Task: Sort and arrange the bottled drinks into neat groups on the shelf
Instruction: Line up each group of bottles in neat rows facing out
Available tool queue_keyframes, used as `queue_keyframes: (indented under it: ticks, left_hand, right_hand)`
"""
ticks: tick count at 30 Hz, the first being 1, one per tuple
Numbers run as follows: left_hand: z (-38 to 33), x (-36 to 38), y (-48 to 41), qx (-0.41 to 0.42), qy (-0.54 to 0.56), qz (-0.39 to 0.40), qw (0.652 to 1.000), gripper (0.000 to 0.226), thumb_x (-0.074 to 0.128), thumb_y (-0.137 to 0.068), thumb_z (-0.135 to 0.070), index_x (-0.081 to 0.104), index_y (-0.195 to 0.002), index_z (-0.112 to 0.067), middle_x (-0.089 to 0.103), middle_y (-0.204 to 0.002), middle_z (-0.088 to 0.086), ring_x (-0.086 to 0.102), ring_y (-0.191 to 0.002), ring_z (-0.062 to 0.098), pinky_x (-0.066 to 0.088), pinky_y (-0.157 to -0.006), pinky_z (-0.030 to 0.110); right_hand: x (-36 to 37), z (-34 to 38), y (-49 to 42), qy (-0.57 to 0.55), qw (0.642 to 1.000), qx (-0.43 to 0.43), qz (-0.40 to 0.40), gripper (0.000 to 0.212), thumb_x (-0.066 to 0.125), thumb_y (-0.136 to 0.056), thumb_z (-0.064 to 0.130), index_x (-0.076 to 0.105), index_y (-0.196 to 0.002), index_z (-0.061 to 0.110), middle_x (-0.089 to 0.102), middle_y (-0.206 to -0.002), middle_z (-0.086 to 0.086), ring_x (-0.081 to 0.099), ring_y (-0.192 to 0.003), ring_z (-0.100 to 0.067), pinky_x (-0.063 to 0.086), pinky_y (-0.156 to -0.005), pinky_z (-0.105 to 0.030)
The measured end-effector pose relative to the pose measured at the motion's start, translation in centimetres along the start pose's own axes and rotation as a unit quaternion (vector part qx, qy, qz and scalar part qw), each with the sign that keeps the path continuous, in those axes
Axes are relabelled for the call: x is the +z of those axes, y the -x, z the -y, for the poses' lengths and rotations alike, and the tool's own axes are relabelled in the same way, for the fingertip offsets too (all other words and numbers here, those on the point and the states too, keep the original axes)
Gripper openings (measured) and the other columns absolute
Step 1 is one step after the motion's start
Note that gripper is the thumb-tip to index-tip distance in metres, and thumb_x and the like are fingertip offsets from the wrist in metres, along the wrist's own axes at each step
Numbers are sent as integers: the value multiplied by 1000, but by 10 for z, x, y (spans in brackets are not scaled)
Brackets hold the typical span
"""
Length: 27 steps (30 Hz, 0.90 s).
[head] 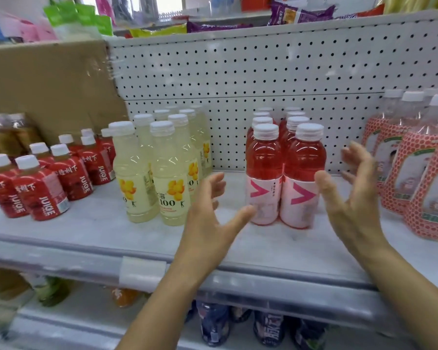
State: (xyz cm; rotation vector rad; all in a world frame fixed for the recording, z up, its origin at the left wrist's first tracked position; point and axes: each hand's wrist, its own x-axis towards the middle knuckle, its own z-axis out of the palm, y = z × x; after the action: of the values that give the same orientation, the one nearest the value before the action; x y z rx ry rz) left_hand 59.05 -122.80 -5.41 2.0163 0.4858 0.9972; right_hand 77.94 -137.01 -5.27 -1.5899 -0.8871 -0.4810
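On the white shelf (99, 223) stand groups of bottles. Two rows of pink drink bottles (286, 173) with white caps sit in the middle. My left hand (210, 213) is open just left of them, thumb near the front left bottle. My right hand (352, 195) is open just right of them, fingers spread, holding nothing. To the left stand pale yellow drink bottles (159, 168). Farther left are red juice bottles (46, 180). At the right edge are bottles with red dotted labels (415, 173).
A white pegboard (263, 72) backs the shelf, with a cardboard sheet (48, 84) at its left. Brown tea bottles (8, 137) stand at the far left. Snack bags (301, 13) lie on the shelf above. Dark bottles (266, 329) stand on the lower shelf.
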Motion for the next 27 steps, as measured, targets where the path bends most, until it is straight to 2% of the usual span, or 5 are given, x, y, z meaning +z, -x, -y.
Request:
queue_keyframes:
  ticks: [4, 11, 16, 20, 27]
  left_hand:
    - [22, -75, 16, 24, -13, -132, 991, 78, 78, -70, -46, 35, -135, -39, 40, -137, -19, 46, -122, -4, 35, -99, 16]
    - [94, -163, -66, -90, -3, 16, 996, 153, 93, -33, -65, 4, -155, -43, 22, -159, -20, 28, -141, 4, 27, -120, 43]
    - [128, -172, -113, -51, 117, 207, 970, 110, 96, -53, -15, 33, -143, -23, 67, -127, -4, 66, -115, 13, 57, -86, 29]
    - [143, -164, -135, 0, 166, 263, 950, 96, 87, -65, 8, 35, -143, -15, 65, -132, 4, 62, -123, 22, 55, -92, 30]
    - [164, -149, -157, -14, 219, 320, 922, 102, 88, -72, -5, 25, -152, -12, 56, -142, 15, 55, -131, 34, 42, -107, 59]
  right_hand:
    - [9, 40, 7, 0, 988, -144, -58, 56, 54, -93, 38, 35, -138, 10, 43, -137, -15, 47, -126, -29, 43, -103, -51]
    - [131, 105, 28, -45, 956, 40, 286, 107, 77, -67, 61, 13, -151, 42, 29, -151, 22, 31, -137, 5, 34, -115, -29]
    - [207, 101, 12, -111, 930, 159, 312, 141, 94, -45, 55, 3, -152, 43, 34, -154, 11, 39, -138, -6, 37, -115, -36]
    - [225, 94, 11, -161, 931, 150, 292, 113, 87, -69, 0, 16, -149, 36, 61, -130, 20, 58, -120, 1, 51, -95, -19]
    - [232, 89, 0, -150, 929, 180, 287, 104, 83, -74, 4, 19, -151, 32, 63, -125, 23, 60, -116, 2, 52, -86, -15]
